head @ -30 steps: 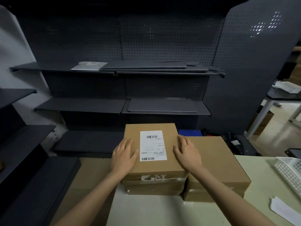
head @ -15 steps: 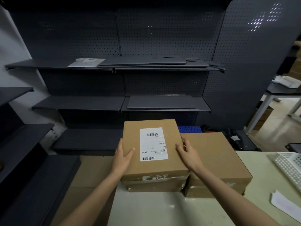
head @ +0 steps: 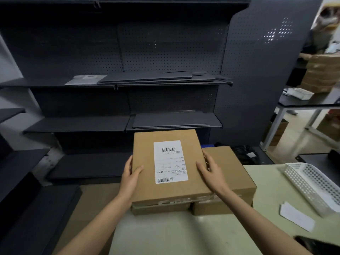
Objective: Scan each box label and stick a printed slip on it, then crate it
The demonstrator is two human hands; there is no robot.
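Top cardboard box (head: 145, 170) gripped from both sides: left hand (head: 131, 178) on its left edge with thumb over the top face and fingers curled down the side, right hand (head: 211, 171) on its right edge, thumb likewise on top and fingers wrapped over the edge. White shipping label (head: 170, 161) stuck on the top face, lengthwise, a barcode at its far end and another at its near end. Held box tilted slightly, near edge over a lower box (head: 160, 208) of the same brown card, clear tape along the near front. Second stack box (head: 231, 173) just beside on the right, partly overlapped by the held one. All sitting at the far left of a pale green table (head: 184, 234). White perforated basket (head: 312, 186) on the table's right side, a loose white paper slip (head: 296, 216) lying near it. Dark metal shelving (head: 128, 100) with pegboard back behind the table, flat dark panels and a pale sheet on its shelves.
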